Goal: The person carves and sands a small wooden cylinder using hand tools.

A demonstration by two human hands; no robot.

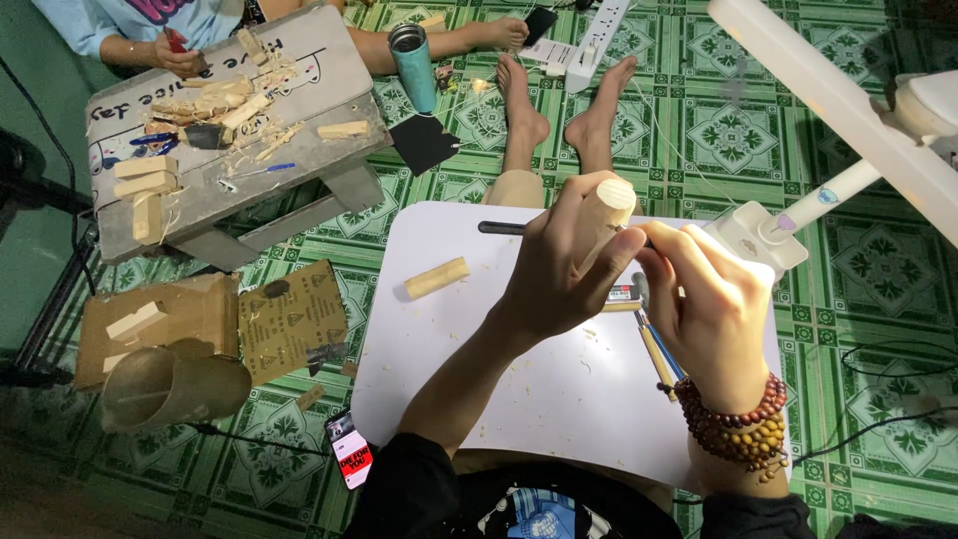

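Mostly hidden: thin tool (647, 243) pinched in rt hand (711, 311); lt hand (561, 271) wrapped round wooden peg (604, 212).

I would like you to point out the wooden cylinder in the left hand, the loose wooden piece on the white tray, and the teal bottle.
wooden cylinder (606, 210), head view, upper side near its end.
loose wooden piece (436, 277), head view, its middle.
teal bottle (414, 72), head view, its body.

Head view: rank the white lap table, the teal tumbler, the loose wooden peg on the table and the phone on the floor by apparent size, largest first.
1. White lap table.
2. Teal tumbler.
3. Phone and loose wooden peg: they look alike, and the phone is partly hidden, so no ranking between them.
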